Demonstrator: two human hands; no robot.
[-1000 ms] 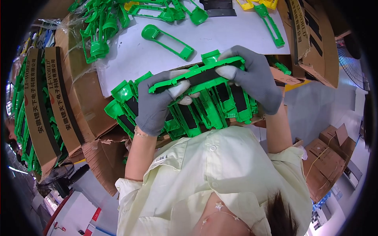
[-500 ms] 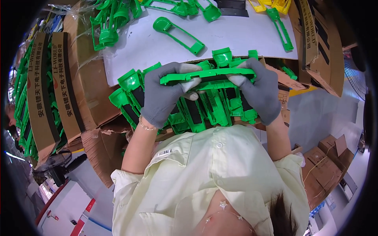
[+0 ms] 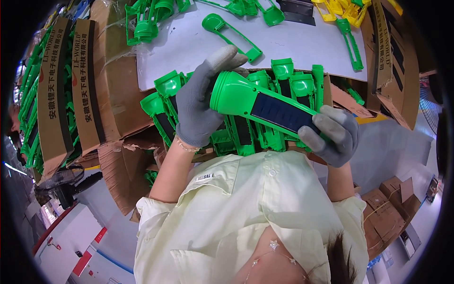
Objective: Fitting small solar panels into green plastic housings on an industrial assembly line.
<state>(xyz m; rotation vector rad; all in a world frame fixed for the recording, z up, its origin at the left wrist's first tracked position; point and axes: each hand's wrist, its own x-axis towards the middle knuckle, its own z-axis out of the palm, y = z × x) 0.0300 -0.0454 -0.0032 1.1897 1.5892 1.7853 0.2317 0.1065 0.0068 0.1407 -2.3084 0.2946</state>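
Observation:
A bright green flashlight housing [image 3: 231, 96] with a dark solar panel [image 3: 283, 112] set in its handle is held up, tilted, panel side toward me. My right hand [image 3: 336, 135], in a grey glove with pale fingertips, is closed around its narrow end. Around the wide ribbed head end curls my gloved left hand [image 3: 198, 102], its fingers reaching past the far side; the thumb is hidden behind the housing. Beneath my hands, several similar green housings [image 3: 168, 85] stand packed close together, some with dark panels.
A white work surface [image 3: 184, 47] bears an open green frame [image 3: 231, 38], further green parts, yellow parts [image 3: 352, 14] and dark panels [image 3: 297, 10]. Cardboard boxes flank it: one at left [image 3: 111, 90] beside upright green parts, another at right [image 3: 383, 52]. A fan [image 3: 66, 184] stands lower left.
The housing, seen edge-on before, is now turned with its panel face up and slanting down to the right. My right hand has moved down to its narrow end; my left fingers have lifted upward.

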